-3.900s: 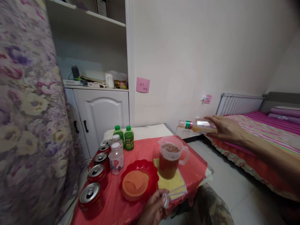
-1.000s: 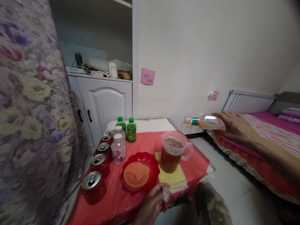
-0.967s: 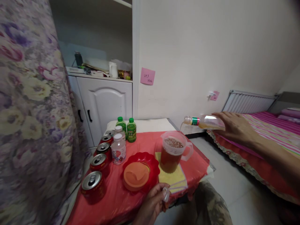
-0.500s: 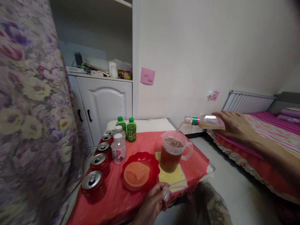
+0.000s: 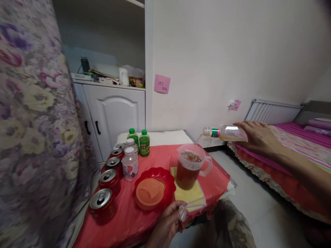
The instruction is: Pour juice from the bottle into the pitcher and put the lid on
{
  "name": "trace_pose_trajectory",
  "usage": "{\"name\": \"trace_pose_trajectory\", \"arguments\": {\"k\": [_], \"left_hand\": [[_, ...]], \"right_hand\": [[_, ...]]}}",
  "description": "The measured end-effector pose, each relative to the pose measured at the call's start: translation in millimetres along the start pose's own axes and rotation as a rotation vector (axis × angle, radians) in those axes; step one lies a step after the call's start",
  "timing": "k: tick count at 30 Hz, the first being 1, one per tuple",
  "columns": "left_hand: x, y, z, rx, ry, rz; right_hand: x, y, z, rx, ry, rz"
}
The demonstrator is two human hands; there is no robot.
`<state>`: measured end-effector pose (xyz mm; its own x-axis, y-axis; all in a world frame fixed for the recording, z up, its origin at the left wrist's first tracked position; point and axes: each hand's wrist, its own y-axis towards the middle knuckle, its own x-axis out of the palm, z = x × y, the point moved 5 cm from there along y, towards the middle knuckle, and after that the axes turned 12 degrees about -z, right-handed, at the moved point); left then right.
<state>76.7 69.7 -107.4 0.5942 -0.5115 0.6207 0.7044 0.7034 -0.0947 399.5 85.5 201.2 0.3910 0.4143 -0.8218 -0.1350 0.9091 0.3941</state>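
Head view. Gripping clear bottle (image 5: 226,133) w/ R hand (image 5: 254,136), fingers wrapped over its base end. Tipped almost flat, mouth pointing L, held above & just R of jug (image 5: 190,174), w/o touching the rim. Letting out thin stream (image 5: 198,140) of amber drink, straight from bottle mouth down inside the jug; more of same seen along bottle's lower side.

Pinching small white thing (image 5: 182,213) btwn thumb & fingers of L hand (image 5: 170,220); poss. a cap, too blurred to say. Hands well apart: R one up & out to the side, past table edge; L one low, at nr edge, just beside folded yellow cloth (image 5: 196,198).

Jug upright on that cloth, handle to R, w/ brown drink & foam on top. Beyond L hand; lower than R hand & to its L.

Just L of cloth, red dish (image 5: 169,186) w/ scalloped rim, holding orange lid (image 5: 150,193). Further L on red-covered table (image 5: 162,158): row of red cans (image 5: 103,208), then 2 white-capped bottles (image 5: 130,166), 2 green-capped bottles (image 5: 144,145) at back.

Around: flowered curtain (image 5: 28,103) far L, white cabinet (image 5: 117,110), pink note (image 5: 162,83) on wall, striped bed (image 5: 292,139) to R, camo trouser leg (image 5: 235,224) below table edge.
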Motion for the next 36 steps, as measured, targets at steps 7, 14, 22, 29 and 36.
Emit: {"name": "trace_pose_trajectory", "arguments": {"k": [7, 14, 22, 29, 36], "left_hand": [[0.9, 1.1, 1.4, 0.005, -0.005, 0.006], [-1.0, 1.7, -1.2, 0.008, -0.009, -0.006], [-3.2, 2.8, -2.3, 0.012, -0.005, -0.011], [-3.2, 2.5, -4.2, 0.021, 0.005, -0.020], [-1.5, 2.1, -1.0, 0.015, 0.002, -0.013]], "right_hand": [[-1.8, 0.0, -0.6, 0.000, -0.022, 0.015], [-3.3, 0.8, 1.2, -0.002, -0.025, 0.012], [-5.6, 0.6, 2.9, -0.012, -0.014, 0.026], [-6.3, 0.1, 6.5, -0.014, -0.009, 0.041], [-3.3, 0.6, 8.6, -0.027, -0.011, 0.053]]}}
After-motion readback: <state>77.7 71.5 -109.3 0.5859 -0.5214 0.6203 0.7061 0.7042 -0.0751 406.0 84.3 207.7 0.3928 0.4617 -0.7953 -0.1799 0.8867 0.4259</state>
